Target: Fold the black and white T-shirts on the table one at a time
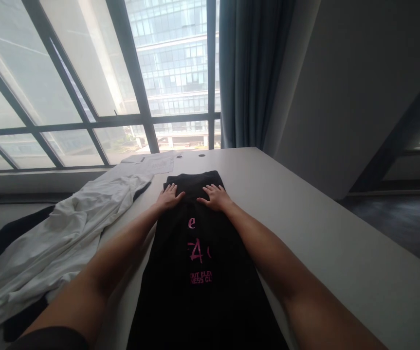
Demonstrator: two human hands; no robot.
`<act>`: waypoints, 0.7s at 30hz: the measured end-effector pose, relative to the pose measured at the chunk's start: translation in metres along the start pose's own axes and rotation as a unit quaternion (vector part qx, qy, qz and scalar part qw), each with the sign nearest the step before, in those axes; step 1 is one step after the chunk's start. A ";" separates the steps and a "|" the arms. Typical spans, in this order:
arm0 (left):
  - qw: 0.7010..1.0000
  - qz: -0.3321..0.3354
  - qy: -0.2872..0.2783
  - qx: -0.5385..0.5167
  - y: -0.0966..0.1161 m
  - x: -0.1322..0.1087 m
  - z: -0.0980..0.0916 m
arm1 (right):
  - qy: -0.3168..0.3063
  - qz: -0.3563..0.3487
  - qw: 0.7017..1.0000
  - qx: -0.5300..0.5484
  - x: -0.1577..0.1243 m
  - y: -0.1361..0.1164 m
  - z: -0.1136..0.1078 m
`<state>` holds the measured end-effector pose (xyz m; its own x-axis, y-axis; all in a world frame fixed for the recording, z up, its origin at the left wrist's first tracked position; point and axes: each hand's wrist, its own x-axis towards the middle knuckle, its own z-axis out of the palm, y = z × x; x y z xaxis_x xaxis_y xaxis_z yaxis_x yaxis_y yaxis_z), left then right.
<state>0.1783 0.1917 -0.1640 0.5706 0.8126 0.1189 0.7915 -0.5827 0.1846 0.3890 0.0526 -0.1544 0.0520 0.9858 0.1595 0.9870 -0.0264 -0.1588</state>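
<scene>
A black garment with pink lettering [202,311] lies lengthwise on the white table [283,199], folded into a long narrow strip. Its far end shows several layered edges. My left hand [169,197] rests flat near the far left edge of the cloth, fingers spread. Level with it on the right side, my right hand [215,197] presses flat on the fabric, its fingers also stretched out. Between the two thumbs a strip of black cloth shows. Neither hand grips anything.
Left of the garment, a crumpled white cloth [74,233] lies over dark fabric [20,228] at the table's edge. Papers [151,163] lie at the far left corner, near two round holes in the tabletop. Windows and a blue curtain [249,73] stand behind.
</scene>
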 end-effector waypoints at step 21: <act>0.966 0.257 -0.008 0.022 0.095 -0.300 -0.055 | 0.053 -0.158 0.985 0.043 -0.238 -0.108 -0.058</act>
<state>0.0702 -0.1064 -0.1288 0.8941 0.4154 0.1677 0.4106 -0.9096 0.0636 0.2787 -0.1890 -0.1188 -0.2363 0.9196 0.3140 0.9399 0.2982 -0.1662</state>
